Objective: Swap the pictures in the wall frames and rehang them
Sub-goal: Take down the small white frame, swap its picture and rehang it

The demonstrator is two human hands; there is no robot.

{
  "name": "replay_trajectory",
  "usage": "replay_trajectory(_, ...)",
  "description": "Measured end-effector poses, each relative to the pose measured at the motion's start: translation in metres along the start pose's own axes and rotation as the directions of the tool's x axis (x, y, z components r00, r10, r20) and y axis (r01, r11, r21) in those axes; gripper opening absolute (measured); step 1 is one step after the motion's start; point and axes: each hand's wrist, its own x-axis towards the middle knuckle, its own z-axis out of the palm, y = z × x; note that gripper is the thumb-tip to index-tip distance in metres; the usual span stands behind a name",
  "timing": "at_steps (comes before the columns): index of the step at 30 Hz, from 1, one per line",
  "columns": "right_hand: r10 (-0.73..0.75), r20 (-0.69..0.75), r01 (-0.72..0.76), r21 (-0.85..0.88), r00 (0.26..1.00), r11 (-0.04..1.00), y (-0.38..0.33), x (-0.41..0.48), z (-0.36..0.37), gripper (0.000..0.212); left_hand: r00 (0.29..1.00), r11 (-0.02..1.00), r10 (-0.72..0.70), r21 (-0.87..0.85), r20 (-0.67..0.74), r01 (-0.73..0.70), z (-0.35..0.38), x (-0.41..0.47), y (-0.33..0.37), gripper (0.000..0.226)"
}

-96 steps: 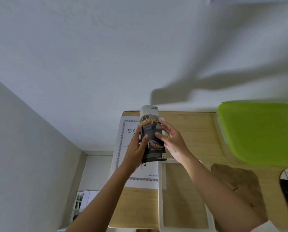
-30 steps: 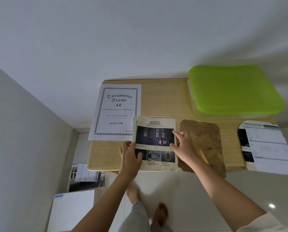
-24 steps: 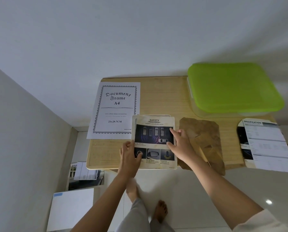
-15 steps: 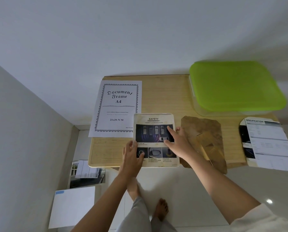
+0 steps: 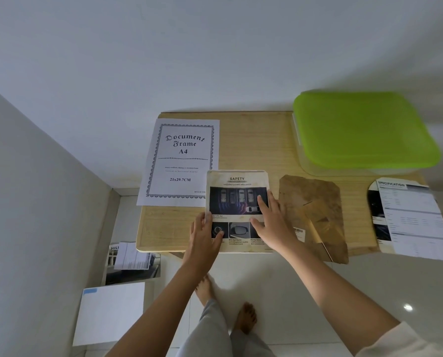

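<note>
A car brochure page headed SAFETY (image 5: pixel 237 197) lies flat near the front edge of the wooden table (image 5: pixel 253 143), covering the picture frame seen under it earlier. My left hand (image 5: pixel 205 234) presses on the page's lower left edge, thumb on top. My right hand (image 5: pixel 269 222) lies flat on its right side with fingers spread. The white "Document Frame A4" insert sheet (image 5: pixel 180 161) rests to the left behind it. A brown frame backing board (image 5: pixel 313 215) lies to the right.
A clear box with a green lid (image 5: pixel 362 130) stands at the back right of the table. A curled SPECIFICATION brochure (image 5: pixel 411 217) overhangs the right front edge. Papers (image 5: pixel 132 258) and a white sheet (image 5: pixel 109 313) lie on the floor at left. My bare feet (image 5: pixel 246 318) stand below.
Earlier I held the curled brochure page up in both hands; now it lies flat on the table. In the last second both hands slid slightly over it, pressing it down.
</note>
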Motion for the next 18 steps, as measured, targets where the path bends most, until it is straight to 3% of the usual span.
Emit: replay_trajectory(18, 0.003, 0.010, -0.003, -0.010, 1.000, 1.000, -0.010, 0.009, -0.005, 0.063, 0.998, 0.999, -0.039, -0.034, 0.041, 0.040, -0.010, 0.013, 0.004, 0.058)
